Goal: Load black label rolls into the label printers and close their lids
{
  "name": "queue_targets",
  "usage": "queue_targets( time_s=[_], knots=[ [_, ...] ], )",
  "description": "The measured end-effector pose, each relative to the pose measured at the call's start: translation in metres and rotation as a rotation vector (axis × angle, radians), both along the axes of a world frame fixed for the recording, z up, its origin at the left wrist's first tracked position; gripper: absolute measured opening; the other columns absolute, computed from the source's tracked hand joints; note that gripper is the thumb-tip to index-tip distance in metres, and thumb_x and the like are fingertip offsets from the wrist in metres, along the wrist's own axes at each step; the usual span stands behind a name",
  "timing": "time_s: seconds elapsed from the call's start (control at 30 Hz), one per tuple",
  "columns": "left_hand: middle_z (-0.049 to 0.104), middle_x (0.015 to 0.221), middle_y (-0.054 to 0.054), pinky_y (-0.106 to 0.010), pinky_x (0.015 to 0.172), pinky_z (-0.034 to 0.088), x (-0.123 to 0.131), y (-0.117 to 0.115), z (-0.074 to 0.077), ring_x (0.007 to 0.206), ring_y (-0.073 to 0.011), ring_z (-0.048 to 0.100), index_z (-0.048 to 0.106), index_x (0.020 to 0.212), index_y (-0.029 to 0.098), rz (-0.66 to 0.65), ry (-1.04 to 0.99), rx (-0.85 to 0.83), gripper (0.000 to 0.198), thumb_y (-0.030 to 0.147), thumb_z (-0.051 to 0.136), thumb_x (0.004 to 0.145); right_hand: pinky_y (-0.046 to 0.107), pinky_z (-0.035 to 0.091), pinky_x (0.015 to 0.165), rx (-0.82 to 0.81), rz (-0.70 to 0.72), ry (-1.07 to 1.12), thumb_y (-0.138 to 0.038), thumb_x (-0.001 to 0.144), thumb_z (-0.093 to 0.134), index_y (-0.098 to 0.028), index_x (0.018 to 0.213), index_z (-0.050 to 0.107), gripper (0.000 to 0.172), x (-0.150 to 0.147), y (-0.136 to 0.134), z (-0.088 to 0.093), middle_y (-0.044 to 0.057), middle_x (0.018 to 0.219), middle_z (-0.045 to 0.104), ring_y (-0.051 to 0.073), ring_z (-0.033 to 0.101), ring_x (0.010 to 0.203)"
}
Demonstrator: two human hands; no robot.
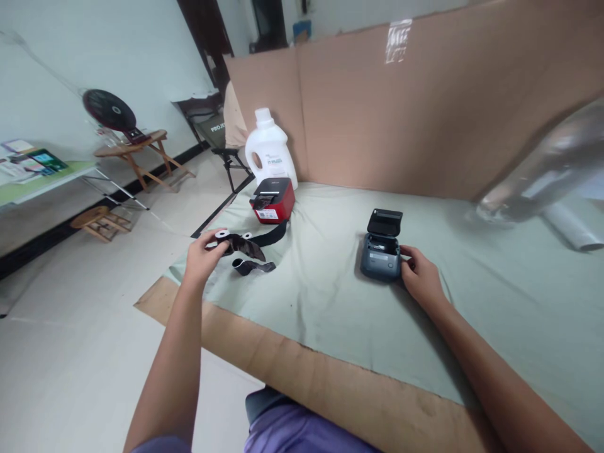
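My left hand [202, 257] is closed around a small white paper roll [221, 234] with a dark strip [245, 246] trailing from it over the green cloth [330, 296]. A second curl of the dark strip [250, 267] lies just below it. My right hand [421, 275] rests with bent fingers against the right side of a small dark blue-grey printer [381, 255], whose black lid [385, 222] stands open. A red and black printer [274, 199] sits farther back on the left, with a black band [271, 236] running out from it.
A white plastic jug [268, 151] stands behind the red printer. Brown cardboard walls [425, 107] close off the back. A blurred clear plastic roll [547, 170] is at the right. Bare cardboard [330, 384] edges the cloth in front. Stools, a fan and a chair stand on the floor to the left.
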State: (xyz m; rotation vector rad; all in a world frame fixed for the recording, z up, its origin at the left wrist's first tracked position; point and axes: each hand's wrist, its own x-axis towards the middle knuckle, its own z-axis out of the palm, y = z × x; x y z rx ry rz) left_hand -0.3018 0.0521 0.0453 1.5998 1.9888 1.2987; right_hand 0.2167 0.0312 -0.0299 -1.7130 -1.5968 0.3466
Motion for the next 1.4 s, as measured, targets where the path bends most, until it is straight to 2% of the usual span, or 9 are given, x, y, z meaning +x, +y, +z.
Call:
queue_targets(
  time_s=[0.13, 0.27, 0.4, 0.5, 0.63, 0.8, 1.0, 1.17, 1.4],
  knots=[
    [0.064, 0.117, -0.007, -0.022, 0.053, 0.049, 0.037, -0.005, 0.025, 0.064, -0.0083, 0.058, 0.061, 0.139, 0.021, -0.122, -0.243, 0.093, 0.07, 0.04, 0.077, 0.074, 0.037, 0.05, 0.073, -0.012, -0.005, 0.005, -0.025, 0.084, 0.048, -0.017, 0.123, 0.068, 0.045, 0.0, 0.001, 0.001, 0.009, 0.09, 0.076, 0.021, 0.064, 0.07],
    [0.067, 0.112, -0.008, -0.022, 0.059, 0.053, 0.102, 0.003, 0.032, 0.082, -0.0159, 0.066, 0.054, 0.142, 0.022, -0.372, -0.491, 0.144, 0.078, 0.04, 0.084, 0.072, 0.037, 0.051, 0.068, 0.026, -0.001, 0.076, -0.03, 0.085, 0.05, -0.015, 0.125, 0.067, 0.046, -0.001, 0.004, 0.017, 0.009, 0.088, 0.073, 0.02, 0.062, 0.066],
    [0.07, 0.099, -0.004, -0.031, 0.08, 0.057, 0.186, 0.012, 0.017, 0.088, -0.0186, 0.069, 0.059, 0.132, 0.021, -0.612, -0.729, 0.033, 0.069, 0.04, 0.086, 0.072, 0.037, 0.054, 0.07, 0.173, 0.035, 0.167, -0.031, 0.087, 0.054, -0.019, 0.12, 0.069, 0.038, -0.006, 0.001, 0.066, 0.011, 0.105, 0.073, 0.021, 0.066, 0.078],
    [0.072, 0.097, -0.005, -0.034, 0.084, 0.056, 0.245, 0.009, 0.001, 0.088, -0.0199, 0.069, 0.059, 0.133, 0.018, -0.769, -0.791, -0.149, 0.064, 0.044, 0.081, 0.079, 0.037, 0.055, 0.081, 0.178, 0.251, 0.182, -0.031, 0.091, 0.055, -0.023, 0.11, 0.071, 0.026, -0.016, -0.005, 0.108, 0.007, 0.11, 0.075, 0.021, 0.069, 0.09],
    [0.067, 0.132, -0.012, -0.041, 0.107, 0.049, 0.294, -0.002, -0.026, 0.122, -0.0279, 0.063, 0.055, 0.141, 0.018, -0.93, -0.781, -0.203, 0.066, 0.043, 0.076, 0.084, 0.033, 0.054, 0.078, -0.041, 0.517, 0.038, -0.025, 0.091, 0.055, -0.024, 0.11, 0.072, 0.026, -0.029, -0.007, 0.136, 0.005, 0.105, 0.076, 0.02, 0.07, 0.09],
    [0.04, 0.164, -0.013, -0.042, 0.125, 0.028, 0.306, -0.011, -0.055, 0.151, -0.0304, 0.037, 0.042, 0.155, 0.018, -0.838, -0.83, -0.19, 0.078, 0.042, 0.071, 0.087, 0.032, 0.051, 0.074, -0.214, 0.65, -0.205, -0.02, 0.088, 0.058, -0.024, 0.115, 0.071, 0.03, -0.037, -0.001, 0.123, 0.005, 0.104, 0.075, 0.021, 0.068, 0.088],
    [0.057, 0.143, -0.016, -0.038, 0.104, 0.049, 0.302, -0.019, -0.053, 0.115, -0.0224, 0.063, 0.02, 0.164, 0.02, -0.779, -0.809, -0.156, 0.088, 0.035, 0.068, 0.091, 0.035, 0.051, 0.083, -0.138, 0.662, -0.217, -0.016, 0.087, 0.057, -0.021, 0.115, 0.068, 0.03, -0.035, 0.009, 0.103, 0.008, 0.111, 0.068, 0.022, 0.066, 0.096],
    [0.057, 0.138, -0.014, -0.037, 0.093, 0.05, 0.298, -0.036, -0.05, 0.089, -0.0165, 0.058, 0.028, 0.159, 0.023, -0.582, -0.415, -0.017, 0.079, 0.027, 0.066, 0.09, 0.037, 0.052, 0.087, -0.054, 0.404, -0.194, -0.014, 0.085, 0.056, -0.019, 0.111, 0.068, 0.029, -0.017, 0.029, 0.087, 0.011, 0.111, 0.067, 0.025, 0.064, 0.099],
    [0.064, 0.113, -0.01, -0.041, 0.096, 0.049, 0.3, -0.043, -0.053, 0.102, -0.0264, 0.062, 0.043, 0.152, 0.021, -0.716, 0.062, 0.014, 0.068, 0.029, 0.064, 0.088, 0.042, 0.045, 0.102, -0.06, 0.254, -0.306, -0.012, 0.085, 0.055, -0.018, 0.116, 0.069, 0.035, -0.011, 0.044, 0.062, 0.012, 0.116, 0.07, 0.028, 0.06, 0.109]
  ],
)
